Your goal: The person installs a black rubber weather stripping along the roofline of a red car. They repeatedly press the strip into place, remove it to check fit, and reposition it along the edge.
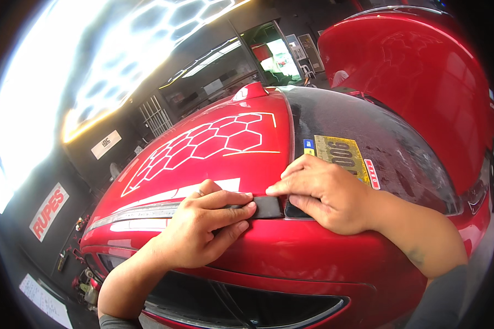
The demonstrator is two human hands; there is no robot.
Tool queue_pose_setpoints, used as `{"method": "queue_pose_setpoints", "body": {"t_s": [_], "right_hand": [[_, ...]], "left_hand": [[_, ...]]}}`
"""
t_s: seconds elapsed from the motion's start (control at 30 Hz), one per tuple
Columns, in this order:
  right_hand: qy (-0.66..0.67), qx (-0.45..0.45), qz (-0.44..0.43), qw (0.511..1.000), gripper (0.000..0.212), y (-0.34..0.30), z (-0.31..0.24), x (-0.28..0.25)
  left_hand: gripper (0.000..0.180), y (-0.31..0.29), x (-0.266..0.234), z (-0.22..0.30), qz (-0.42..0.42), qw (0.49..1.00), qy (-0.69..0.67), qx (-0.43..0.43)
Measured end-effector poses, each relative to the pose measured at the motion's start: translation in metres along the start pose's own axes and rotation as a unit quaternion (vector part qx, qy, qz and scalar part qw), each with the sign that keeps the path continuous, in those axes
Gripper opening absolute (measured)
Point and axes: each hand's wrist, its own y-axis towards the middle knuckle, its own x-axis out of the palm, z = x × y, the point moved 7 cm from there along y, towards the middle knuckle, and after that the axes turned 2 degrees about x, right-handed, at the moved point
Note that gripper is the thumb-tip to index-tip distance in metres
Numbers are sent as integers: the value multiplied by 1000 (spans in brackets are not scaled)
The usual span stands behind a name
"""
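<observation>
A dark trim strip (269,208) lies along the roof edge of a red car (307,247), its bare end showing between my hands. My left hand (211,216) is closed on this strip, thumb below and fingers above. Just to the right, at the corner of the dark window glass (346,112), my right hand (329,194) is closed in a pinch. Its thumb and fingertips rest by the strip's end and the glass edge; whatever is between them is hidden.
A red fin antenna (250,92) stands on the roof. Yellow sticker (343,156) and small red sticker (372,174) are on the glass. A raised red panel (406,60) rises beyond it. Below my hands is a dark side window (247,301). Bright hexagonal lights (164,33) hang overhead.
</observation>
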Motion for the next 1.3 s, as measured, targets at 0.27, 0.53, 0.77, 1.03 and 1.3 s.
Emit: {"method": "queue_pose_setpoints", "body": {"t_s": [0.27, 0.53, 0.77, 1.03, 1.3], "right_hand": [[-90, -115, 23, 989, 34, -5, -20, 1], [-37, -84, 13, 996, 32, -4, -14, 6], [-40, -31, 16, 999, 34, 7, -16, 3], [-118, 37, 5, 992, 36, 26, -34, 10], [-148, -115, 174, 967, 46, 52, -91, -41]], "left_hand": [[28, -20, -35, -41, -11, 993, -24, -113], [34, -23, -27, -61, -15, 995, -56, -79], [33, -27, -27, -42, 9, 998, 54, -31], [47, -40, -19, -44, 74, 989, 117, -48], [58, -98, -74, -101, 202, 934, 231, -183]]}}
